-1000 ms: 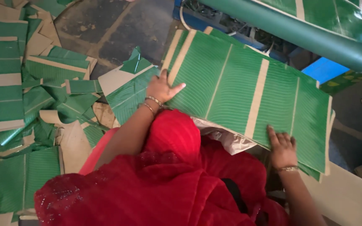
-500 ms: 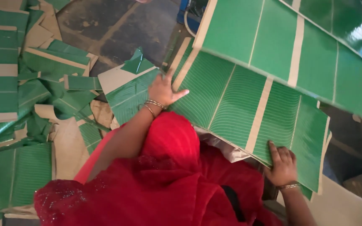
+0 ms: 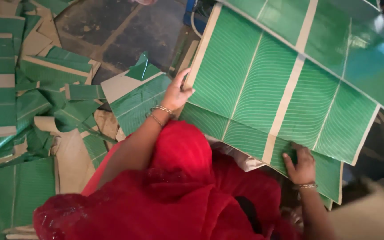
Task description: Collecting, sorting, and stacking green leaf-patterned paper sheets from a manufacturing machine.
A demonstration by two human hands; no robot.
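- Head view, left hand: your left hand (image 3: 177, 94) grips the left edge of the large green sheet (image 3: 263, 89), thumb on its printed face and the other fingers behind it; thin bangles (image 3: 160, 114) circle the wrist.
- Head view, right hand: your right hand (image 3: 302, 164) lies flat on the lower right part of the sheet stack, fingers spread and pressed on the green face, with a bangle at the wrist.
- Head view, sheet: the green sheet, crossed by tan bands, lies tilted between both hands, above the red cloth (image 3: 178, 191); a second green sheet (image 3: 334, 31) overlaps its upper right.
- Head view, surroundings: loose green and tan offcuts (image 3: 36, 102) lie piled on the dark floor (image 3: 125, 31) to the left.
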